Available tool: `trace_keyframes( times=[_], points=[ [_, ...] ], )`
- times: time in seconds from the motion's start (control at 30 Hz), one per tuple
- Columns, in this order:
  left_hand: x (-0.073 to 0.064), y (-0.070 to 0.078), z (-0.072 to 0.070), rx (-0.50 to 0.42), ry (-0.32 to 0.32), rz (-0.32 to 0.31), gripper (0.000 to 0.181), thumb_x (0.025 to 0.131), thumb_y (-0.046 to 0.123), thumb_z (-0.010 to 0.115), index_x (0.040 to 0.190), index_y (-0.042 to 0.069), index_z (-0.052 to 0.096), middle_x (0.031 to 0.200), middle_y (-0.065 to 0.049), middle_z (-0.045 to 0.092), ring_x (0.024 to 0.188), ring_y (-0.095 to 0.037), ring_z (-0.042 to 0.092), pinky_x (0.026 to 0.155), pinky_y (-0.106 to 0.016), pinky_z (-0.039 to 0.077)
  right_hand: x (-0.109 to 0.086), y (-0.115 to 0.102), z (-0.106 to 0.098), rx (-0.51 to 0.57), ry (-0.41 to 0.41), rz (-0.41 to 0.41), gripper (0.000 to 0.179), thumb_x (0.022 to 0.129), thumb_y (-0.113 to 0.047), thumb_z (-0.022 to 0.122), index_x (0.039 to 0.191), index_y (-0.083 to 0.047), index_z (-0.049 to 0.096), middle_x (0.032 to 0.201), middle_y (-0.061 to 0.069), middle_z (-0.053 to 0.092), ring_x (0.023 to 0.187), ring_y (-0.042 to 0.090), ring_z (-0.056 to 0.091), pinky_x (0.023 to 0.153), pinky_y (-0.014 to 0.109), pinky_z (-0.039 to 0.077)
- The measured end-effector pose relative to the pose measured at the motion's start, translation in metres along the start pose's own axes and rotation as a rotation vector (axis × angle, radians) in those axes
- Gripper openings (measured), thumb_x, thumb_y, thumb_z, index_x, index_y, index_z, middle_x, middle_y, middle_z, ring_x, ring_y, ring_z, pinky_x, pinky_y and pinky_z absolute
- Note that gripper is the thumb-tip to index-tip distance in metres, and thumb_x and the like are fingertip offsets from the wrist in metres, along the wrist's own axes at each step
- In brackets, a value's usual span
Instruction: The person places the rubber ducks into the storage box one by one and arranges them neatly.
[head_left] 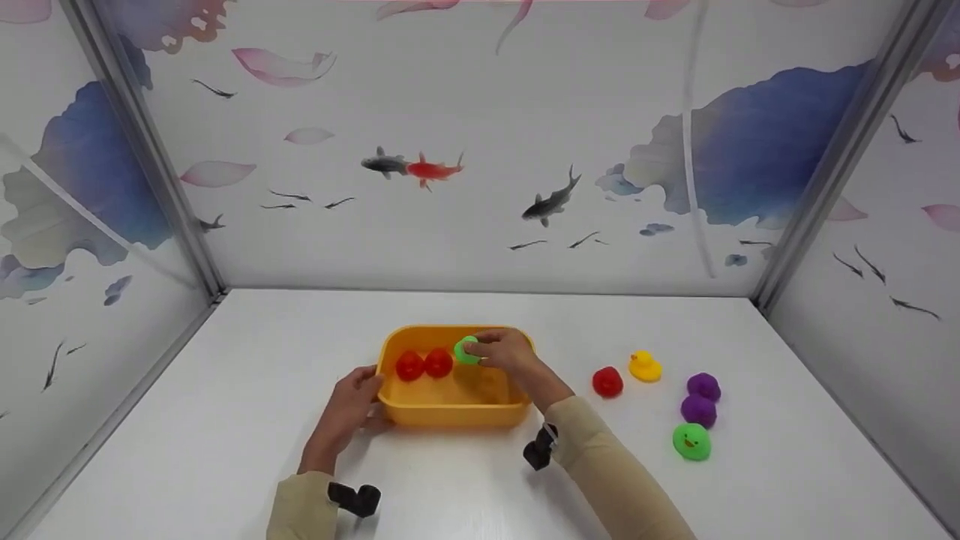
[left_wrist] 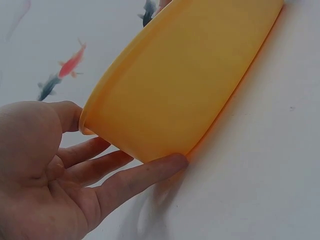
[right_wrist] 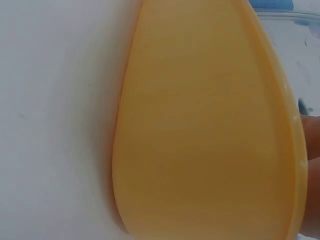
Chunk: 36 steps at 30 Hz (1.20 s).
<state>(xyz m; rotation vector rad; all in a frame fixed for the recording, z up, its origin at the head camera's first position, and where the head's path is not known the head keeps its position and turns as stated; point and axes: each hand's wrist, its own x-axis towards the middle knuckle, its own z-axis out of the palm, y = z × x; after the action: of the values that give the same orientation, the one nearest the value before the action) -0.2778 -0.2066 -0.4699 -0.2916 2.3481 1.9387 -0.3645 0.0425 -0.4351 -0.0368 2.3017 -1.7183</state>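
Observation:
A yellow plastic bin (head_left: 456, 415) stands on the white table. My left hand (head_left: 351, 401) holds its left end; in the left wrist view the fingers and thumb (left_wrist: 142, 176) lie against the outer wall and rim. Above the bin's inside, my right hand (head_left: 510, 351) pinches a green rubber duck (head_left: 466, 350), partly hidden by the fingers. Two red rubber ducks (head_left: 410, 366) sit side by side in the left part of the bin. In the right wrist view the bin's wall (right_wrist: 200, 120) covers most of the held duck and hand.
Right of the bin, loose on the table, are a red duck (head_left: 607, 382), a yellow duck (head_left: 645, 367), two purple ducks (head_left: 699, 411) that touch, and a green duck (head_left: 691, 442). White printed panels (head_left: 465, 247) enclose the table at the back and sides.

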Motion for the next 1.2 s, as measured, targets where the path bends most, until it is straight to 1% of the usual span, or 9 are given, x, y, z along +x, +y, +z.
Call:
trace_keyframes(
  times=[0.1,0.23,0.4,0.6,0.8,0.93,1.07,1.2],
  points=[
    [0.001,-0.001,0.001,0.012,-0.002,-0.007,0.048,0.105,0.028,0.045,0.148,0.005,0.044,0.145,-0.021,0.052,0.124,-0.034,0.059,0.082,-0.040,0.063,0.002,0.003,0.004,-0.033,0.026,0.032,0.038,0.092,-0.024,0.072,0.124,-0.003,0.069,0.126,0.012,0.067,0.109,0.024,0.064,0.103,0.037,0.055],
    [0.000,-0.001,0.001,0.007,0.002,0.002,0.048,0.105,0.028,0.045,0.147,0.005,0.044,0.144,-0.022,0.053,0.122,-0.034,0.059,0.081,-0.040,0.064,0.003,0.004,0.006,-0.061,0.021,0.052,0.039,0.093,-0.024,0.071,0.126,-0.003,0.068,0.129,0.012,0.065,0.110,0.025,0.060,0.104,0.037,0.054],
    [0.001,-0.002,0.001,0.005,0.005,0.026,0.048,0.105,0.028,0.045,0.147,0.004,0.045,0.141,-0.023,0.056,0.117,-0.033,0.062,0.077,-0.040,0.064,0.003,0.005,0.007,-0.063,0.007,0.078,0.043,0.094,-0.022,0.070,0.128,0.001,0.063,0.130,0.015,0.062,0.107,0.025,0.059,0.104,0.037,0.053],
    [0.001,-0.002,0.002,-0.005,0.008,0.025,0.048,0.105,0.028,0.045,0.146,0.004,0.045,0.141,-0.023,0.056,0.116,-0.032,0.063,0.077,-0.040,0.064,0.005,0.007,0.011,-0.068,0.027,0.079,0.042,0.092,-0.017,0.072,0.128,0.004,0.063,0.128,0.017,0.063,0.101,0.023,0.060,0.097,0.035,0.057],
    [0.000,-0.001,0.002,-0.017,0.002,0.023,0.049,0.105,0.027,0.045,0.147,0.003,0.044,0.141,-0.024,0.055,0.118,-0.034,0.062,0.077,-0.041,0.064,0.005,0.008,0.012,-0.064,0.055,0.130,0.040,0.090,-0.014,0.074,0.126,0.001,0.064,0.125,0.014,0.063,0.102,0.023,0.059,0.098,0.034,0.057],
    [0.000,-0.001,0.003,-0.006,0.008,0.015,0.049,0.105,0.028,0.046,0.147,0.004,0.044,0.141,-0.023,0.056,0.117,-0.032,0.062,0.078,-0.040,0.064,0.003,0.006,0.010,-0.062,0.047,0.141,0.037,0.089,-0.013,0.074,0.124,-0.002,0.066,0.124,0.012,0.064,0.102,0.023,0.058,0.097,0.034,0.056],
    [0.001,-0.002,0.002,0.007,0.008,0.007,0.048,0.105,0.029,0.046,0.147,0.005,0.045,0.141,-0.022,0.056,0.117,-0.031,0.062,0.079,-0.039,0.064,0.001,0.002,0.004,-0.116,0.039,0.107,0.033,0.090,-0.016,0.074,0.121,-0.005,0.069,0.122,0.010,0.068,0.100,0.023,0.060,0.094,0.035,0.057],
    [0.001,-0.002,0.001,0.006,0.006,0.007,0.049,0.105,0.030,0.046,0.147,0.005,0.045,0.141,-0.021,0.056,0.117,-0.031,0.062,0.080,-0.039,0.064,-0.004,-0.006,-0.005,-0.146,0.007,0.027,0.036,0.091,-0.016,0.072,0.124,-0.003,0.068,0.129,0.014,0.066,0.111,0.026,0.064,0.101,0.038,0.056]
  ],
)
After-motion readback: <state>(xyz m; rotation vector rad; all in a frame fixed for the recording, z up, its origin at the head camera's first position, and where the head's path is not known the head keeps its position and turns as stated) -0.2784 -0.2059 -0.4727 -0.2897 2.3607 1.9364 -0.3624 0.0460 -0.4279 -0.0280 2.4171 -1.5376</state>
